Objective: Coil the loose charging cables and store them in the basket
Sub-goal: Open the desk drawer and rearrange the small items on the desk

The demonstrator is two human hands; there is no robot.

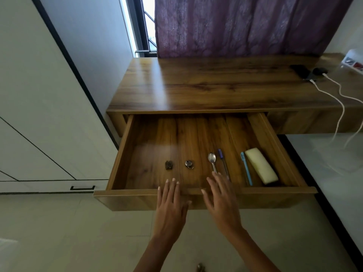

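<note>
Held out left hand [170, 205] and right hand [222, 205] side by side, palms down, fingers straight and slightly spread, gripping nothing. Placed both over the near front edge of the open wooden drawer [125, 192]; could not tell whether touching the wood or just above it. Right fingertips [215, 174] reached into the drawer, covering the near end of a metal spoon [212, 160]. Noted just right of the spoon a purple pen [221, 157], then farther right a blue pen [246, 169] and, beside it against the right wall, a pale yellow oblong block [261, 167]. Noted left of the spoon a small round metal piece [189, 164] and, left of that, a small dark lump [169, 165], too small to name. Found the white charging cables [343, 112] well apart from both hands, at the far right of the wooden desk top [196, 85], loose and uncoiled, running from a dark phone [300, 71] and a small dark device [320, 71] over the desk's near edge and hanging down. Saw a purple curtain [245, 26] behind the desk and white cupboard doors [39, 114] at left.
</note>
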